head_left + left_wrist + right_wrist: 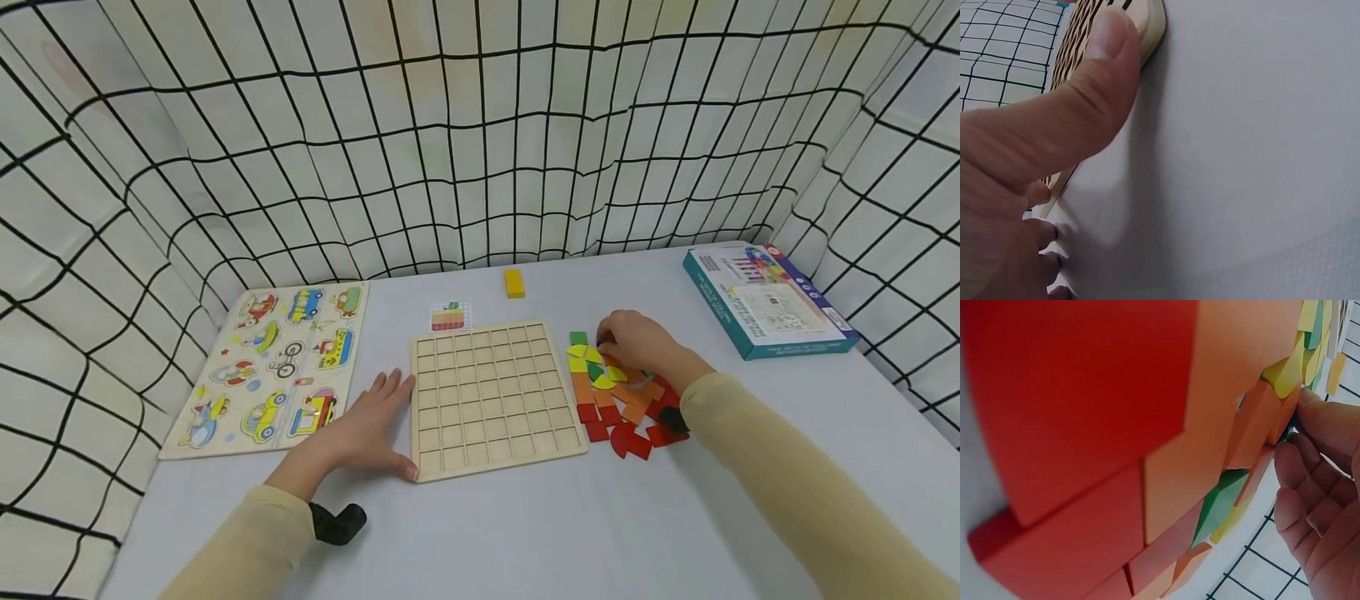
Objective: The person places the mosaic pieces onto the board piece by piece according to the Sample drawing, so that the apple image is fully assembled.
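A light wooden grid board point(480, 408) lies flat on the table. My left hand point(369, 427) rests along its left edge with the fingers spread; the thumb point(1110, 40) presses the near left corner. To the right of the board my right hand point(643, 343) reaches over a group of coloured flat pieces point(604, 398) in red, orange, yellow and green. Between its thumb and fingers it pinches a small dark blue piece point(1295, 424), mostly hidden by the fingertips. Red pieces point(1079, 400) and orange pieces point(1185, 481) fill much of the right wrist view.
A small pattern card point(451, 317) lies behind the board, and a yellow block point(514, 283) stands farther back. At left is a picture puzzle board point(258, 383) of vehicles. A teal-sided box point(772, 304) sits at right. Black netting over white cloth encloses the table.
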### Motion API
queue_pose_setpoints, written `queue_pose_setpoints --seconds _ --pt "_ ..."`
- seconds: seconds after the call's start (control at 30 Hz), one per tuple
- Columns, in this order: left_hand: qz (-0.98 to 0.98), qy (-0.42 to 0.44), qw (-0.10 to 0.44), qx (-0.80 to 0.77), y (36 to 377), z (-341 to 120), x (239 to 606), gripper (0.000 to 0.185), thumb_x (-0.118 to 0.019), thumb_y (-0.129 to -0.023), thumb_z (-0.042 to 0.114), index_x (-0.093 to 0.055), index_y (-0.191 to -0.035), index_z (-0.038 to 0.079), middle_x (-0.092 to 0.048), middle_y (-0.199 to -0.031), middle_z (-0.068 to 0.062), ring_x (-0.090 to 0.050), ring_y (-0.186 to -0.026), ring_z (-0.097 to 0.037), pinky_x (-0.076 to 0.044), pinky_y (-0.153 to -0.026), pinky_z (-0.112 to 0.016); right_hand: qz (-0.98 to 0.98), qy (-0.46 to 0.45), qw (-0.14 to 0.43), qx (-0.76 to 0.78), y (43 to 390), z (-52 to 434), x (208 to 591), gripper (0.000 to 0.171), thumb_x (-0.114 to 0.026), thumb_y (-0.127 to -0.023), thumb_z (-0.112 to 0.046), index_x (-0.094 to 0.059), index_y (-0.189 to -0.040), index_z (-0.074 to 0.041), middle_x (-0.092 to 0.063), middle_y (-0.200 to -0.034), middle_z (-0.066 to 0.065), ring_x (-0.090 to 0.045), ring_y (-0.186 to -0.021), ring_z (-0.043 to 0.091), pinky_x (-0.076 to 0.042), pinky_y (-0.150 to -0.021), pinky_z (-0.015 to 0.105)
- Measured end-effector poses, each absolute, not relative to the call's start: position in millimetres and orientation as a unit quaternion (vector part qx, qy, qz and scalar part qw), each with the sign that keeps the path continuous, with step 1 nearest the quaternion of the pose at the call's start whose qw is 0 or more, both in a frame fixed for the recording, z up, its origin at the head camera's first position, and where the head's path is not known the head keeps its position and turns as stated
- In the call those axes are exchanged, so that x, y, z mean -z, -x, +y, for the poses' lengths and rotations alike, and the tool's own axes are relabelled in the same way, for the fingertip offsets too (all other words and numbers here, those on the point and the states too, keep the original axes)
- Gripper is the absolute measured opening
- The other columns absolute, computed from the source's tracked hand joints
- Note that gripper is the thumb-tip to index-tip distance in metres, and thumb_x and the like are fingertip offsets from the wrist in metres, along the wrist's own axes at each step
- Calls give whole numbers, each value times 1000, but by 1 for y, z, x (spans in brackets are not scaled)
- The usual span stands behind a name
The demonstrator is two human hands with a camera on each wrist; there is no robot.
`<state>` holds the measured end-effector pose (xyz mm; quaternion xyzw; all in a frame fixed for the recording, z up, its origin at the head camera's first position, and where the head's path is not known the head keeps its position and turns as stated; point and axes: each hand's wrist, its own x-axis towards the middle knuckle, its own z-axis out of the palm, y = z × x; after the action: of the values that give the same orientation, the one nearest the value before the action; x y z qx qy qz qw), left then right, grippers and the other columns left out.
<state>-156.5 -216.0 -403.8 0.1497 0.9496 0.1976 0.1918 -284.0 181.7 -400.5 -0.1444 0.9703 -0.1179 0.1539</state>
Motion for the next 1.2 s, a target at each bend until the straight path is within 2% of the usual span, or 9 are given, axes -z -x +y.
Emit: queue_pose_setpoints --seconds 0.43,0.67,0.83,1.03,1.2 --pt "949 -156 198 -189 158 -217 408 134 -94 -65 48 -17 -162 -3 -5 -169 -30 -1 -156 -52 -10 -124 -70 967 139 164 140 285 179 400 16 -67 -98 -9 -69 -113 -4 -67 -107 13 -60 -98 27 -58 -97 42" --pt "950 -155 195 -189 156 -218 407 134 -95 -65 47 -17 -161 -4 -5 -169 -31 -1 -156 -53 -9 -124 -71 960 155 145 180 285 171 396 27 -64 -100 -6 -68 -127 -6 -66 -111 14 -58 -103 28 -57 -95 41" --pt "952 -154 194 -182 156 -219 407 134 -95 -65 47 -17 -161 -4 -5 -169 -31 -1 -156 -53 -9 -124 -71 940 194 133 248 286 151 395 20 -62 -101 -6 -72 -118 -5 -68 -109 13 -61 -98 26 -58 -90 37" --pt "950 -148 200 -188 154 -217 406 133 -95 -66 46 -16 -162 -3 -4 -169 -30 1 -157 -51 -7 -125 -69 908 227 137 326 286 112 395 16 -67 -99 -9 -72 -113 -4 -71 -106 10 -65 -90 20 -57 -82 31" --pt "951 -141 203 -186 154 -216 407 134 -95 -66 46 -15 -162 -1 -4 -170 -28 2 -157 -49 -6 -125 -68 898 238 155 336 289 72 399 12 -73 -96 -16 -73 -105 -8 -74 -93 4 -62 -82 15 -52 -79 29"
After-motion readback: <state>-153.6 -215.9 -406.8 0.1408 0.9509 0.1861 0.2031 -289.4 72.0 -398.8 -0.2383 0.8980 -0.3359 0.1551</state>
